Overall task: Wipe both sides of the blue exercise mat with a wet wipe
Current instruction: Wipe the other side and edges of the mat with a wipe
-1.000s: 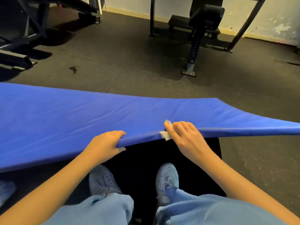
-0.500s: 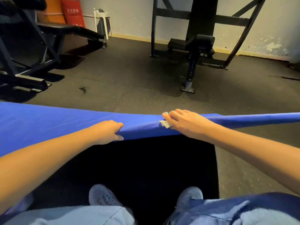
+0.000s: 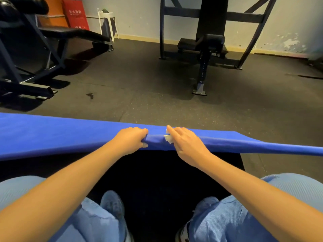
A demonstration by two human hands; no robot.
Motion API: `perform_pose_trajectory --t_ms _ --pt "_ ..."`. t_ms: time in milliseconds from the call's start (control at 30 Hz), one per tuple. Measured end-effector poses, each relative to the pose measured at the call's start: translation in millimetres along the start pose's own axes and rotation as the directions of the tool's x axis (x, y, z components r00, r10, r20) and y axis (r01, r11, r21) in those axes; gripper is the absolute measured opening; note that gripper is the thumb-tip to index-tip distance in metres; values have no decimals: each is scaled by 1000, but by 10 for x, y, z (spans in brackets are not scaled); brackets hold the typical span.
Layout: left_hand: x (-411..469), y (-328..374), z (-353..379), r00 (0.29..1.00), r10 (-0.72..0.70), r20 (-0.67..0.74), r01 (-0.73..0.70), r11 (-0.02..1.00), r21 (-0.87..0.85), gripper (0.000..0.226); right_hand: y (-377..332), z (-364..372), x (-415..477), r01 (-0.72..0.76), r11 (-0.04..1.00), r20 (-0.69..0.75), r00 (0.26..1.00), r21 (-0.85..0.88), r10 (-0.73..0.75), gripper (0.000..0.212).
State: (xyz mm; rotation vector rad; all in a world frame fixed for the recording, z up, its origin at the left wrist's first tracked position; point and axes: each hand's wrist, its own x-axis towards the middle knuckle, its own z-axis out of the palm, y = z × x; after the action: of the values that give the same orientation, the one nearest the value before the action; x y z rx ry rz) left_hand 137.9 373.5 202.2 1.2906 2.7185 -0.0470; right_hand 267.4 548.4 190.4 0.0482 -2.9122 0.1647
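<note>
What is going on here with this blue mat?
A person in a gym holds the near edge of the blue exercise mat raised off the dark floor. The left hand grips the edge, and the right hand beside it grips the same edge with a wet wipe under its fingers.

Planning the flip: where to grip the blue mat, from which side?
Grip the blue mat by its near long edge, from the person's side: that edge is lifted off the floor, so fingers fit over it, thumb under. The left hand grips it so; the right hand pinches the wet wipe onto the same edge.
</note>
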Motion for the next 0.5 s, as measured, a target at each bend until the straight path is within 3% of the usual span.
perform_pose_trajectory --t_ms 133,267,433,500 --pt "37 51 -36 999 -13 -43 11 999 -42 27 -102 -114 77 -139 980 -62 987 141 149 35" --pt "54 54 -11 998 -14 -57 9 997 -78 27 -145 -46 119 -54 982 -87 994 183 71 25" --pt "61 98 97 995 -19 -99 8 994 -112 26 166 21 -23 -232 972 -275 933 38 233 27" --pt "70 99 109 995 -25 -93 14 994 -111 26 50 118 -28 -200 979 -315 928 25 198 27"
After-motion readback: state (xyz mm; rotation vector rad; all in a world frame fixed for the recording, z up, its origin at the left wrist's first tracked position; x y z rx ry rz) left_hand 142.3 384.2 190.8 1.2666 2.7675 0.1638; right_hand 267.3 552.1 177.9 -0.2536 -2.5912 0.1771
